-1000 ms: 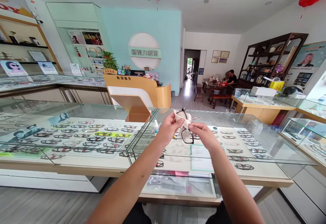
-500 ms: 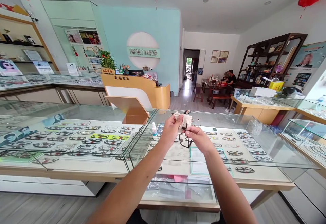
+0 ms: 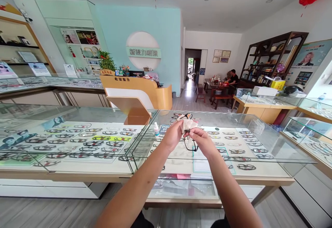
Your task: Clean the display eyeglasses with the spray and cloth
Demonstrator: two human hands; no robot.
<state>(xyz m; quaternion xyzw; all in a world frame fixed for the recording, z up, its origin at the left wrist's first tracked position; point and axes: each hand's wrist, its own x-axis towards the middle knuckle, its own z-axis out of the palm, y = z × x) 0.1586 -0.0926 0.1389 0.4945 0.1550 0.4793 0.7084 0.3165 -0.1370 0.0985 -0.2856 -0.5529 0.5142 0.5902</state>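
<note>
Over the glass counter, my left hand [image 3: 173, 135] is closed on a pale, crumpled cleaning cloth [image 3: 190, 123]. The cloth is wrapped around part of a pair of black-framed eyeglasses [image 3: 192, 150]. One rim hangs below my fingers, while a dark piece of the frame sticks out above the cloth. My right hand [image 3: 202, 140] pinches the eyeglasses near the middle, beside the cloth. Much of the frame is hidden by the cloth and fingers. A small white bottle with a blue label [image 3: 156, 130] stands on the counter, left of my hands.
Under the glass of the display counter [image 3: 259, 178] lie rows of eyeglasses. A wooden board [image 3: 129, 108] stands tilted behind the left case. Farther back are a cashier desk [image 3: 164, 96] and a person [image 3: 233, 78] seated at a table. A clear plastic bag [image 3: 256, 127] lies at the right.
The view has shifted slightly. My hands keep their hold on the cloth and eyeglasses, and the cloth has changed shape a little around the frame.
</note>
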